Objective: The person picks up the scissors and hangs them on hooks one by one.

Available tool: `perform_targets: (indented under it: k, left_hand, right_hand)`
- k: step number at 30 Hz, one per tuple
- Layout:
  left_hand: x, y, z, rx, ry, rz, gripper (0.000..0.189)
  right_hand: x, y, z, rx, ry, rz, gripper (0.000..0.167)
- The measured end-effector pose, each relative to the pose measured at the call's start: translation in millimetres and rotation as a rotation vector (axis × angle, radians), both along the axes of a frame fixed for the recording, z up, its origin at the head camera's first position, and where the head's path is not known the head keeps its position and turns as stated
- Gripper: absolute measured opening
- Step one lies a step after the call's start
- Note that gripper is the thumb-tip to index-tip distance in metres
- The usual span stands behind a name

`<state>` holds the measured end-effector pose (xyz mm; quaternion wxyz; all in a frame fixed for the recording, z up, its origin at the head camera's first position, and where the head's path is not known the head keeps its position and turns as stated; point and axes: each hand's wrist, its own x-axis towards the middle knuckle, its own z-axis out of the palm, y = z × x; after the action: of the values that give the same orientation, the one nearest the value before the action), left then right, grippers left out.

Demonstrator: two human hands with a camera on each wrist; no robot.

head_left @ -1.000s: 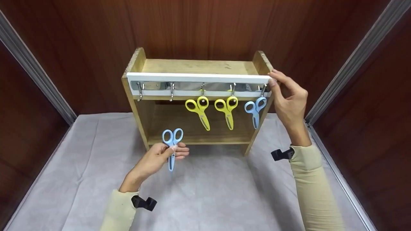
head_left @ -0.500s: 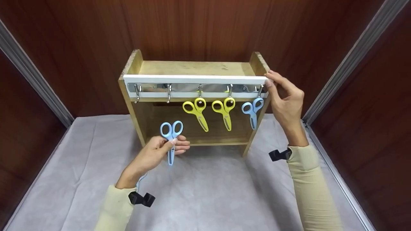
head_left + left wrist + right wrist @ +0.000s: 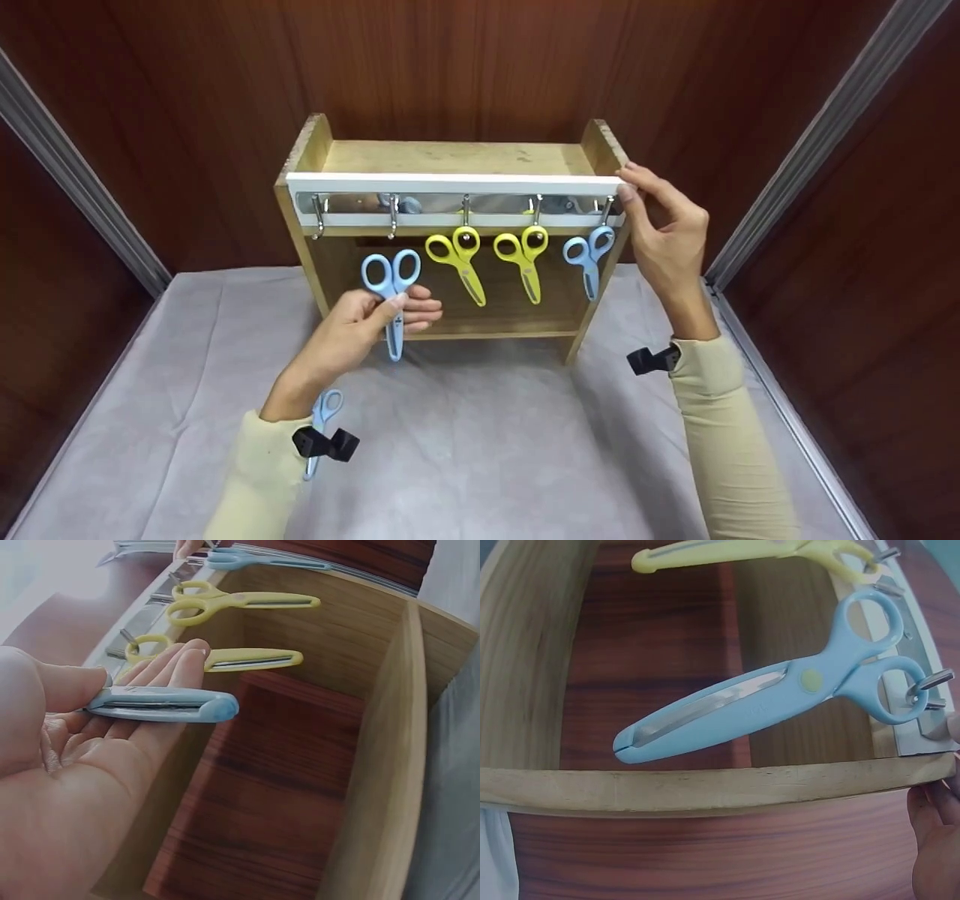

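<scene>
My left hand (image 3: 341,330) pinches a pair of light blue scissors (image 3: 391,283) by the blades, thumb on top, with the two finger loops pointing up. It is in front of the shelf, below the second hook (image 3: 392,217) from the left. In the left wrist view the closed blue tip (image 3: 214,706) juts out past the fingers. My right hand (image 3: 671,240) grips the right end of the white hook rail (image 3: 450,180). From this rail hang two yellow scissors (image 3: 462,262) and, on the rightmost hook, another blue pair (image 3: 810,682).
The rail runs along the front of a wooden shelf unit (image 3: 450,156). The leftmost hook (image 3: 318,217) is bare. More blue scissors (image 3: 327,405) lie on the grey cloth (image 3: 480,450), partly behind my left wrist. Reddish-brown panels (image 3: 465,67) stand around.
My left hand has lifted its blue scissors up toward the rail. The blue scissors lying on the cloth have come into view from behind the left wrist. My right hand has stayed on the rail's end.
</scene>
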<state>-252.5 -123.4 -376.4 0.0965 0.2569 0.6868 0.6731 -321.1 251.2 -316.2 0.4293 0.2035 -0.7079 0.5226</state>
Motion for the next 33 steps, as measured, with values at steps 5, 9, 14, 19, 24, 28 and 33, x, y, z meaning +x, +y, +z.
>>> perform_targets:
  k: [5, 9, 14, 19, 24, 28, 33]
  left_hand:
    - [-2.6, 1.1, 8.4, 0.017, 0.019, 0.008, 0.04]
    - [-5.9, -0.3, 13.6, 0.043, 0.025, 0.02, 0.039]
    - [-11.6, -3.7, 16.3, 0.074, 0.02, 0.043, 0.038]
    - [-16.2, -5.8, 16.2, 0.073, -0.014, 0.067, 0.037]
    - [-18.5, -5.9, 16.8, 0.086, -0.034, 0.071, 0.036]
    - [-20.3, -6.6, 15.5, 0.093, -0.037, 0.069, 0.036]
    - [-23.2, -8.0, 11.5, 0.1, -0.037, 0.06, 0.036]
  right_hand:
    - [-1.3, 0.0, 0.3, 0.005, -0.008, -0.002, 0.02]
    - [-2.9, -0.3, 0.2, -0.004, -0.004, 0.015, 0.02]
    - [-4.6, -1.0, 0.8, -0.011, 0.003, 0.037, 0.02]
    - [-4.1, -1.5, 0.7, 0.005, -0.007, 0.019, 0.02]
    - [-1.8, -2.0, 1.0, 0.005, -0.017, -0.009, 0.02]
    - [0.3, -1.9, 1.5, 0.008, -0.018, -0.021, 0.02]
    - [-0.6, -0.4, 0.4, 0.008, -0.011, -0.023, 0.02]
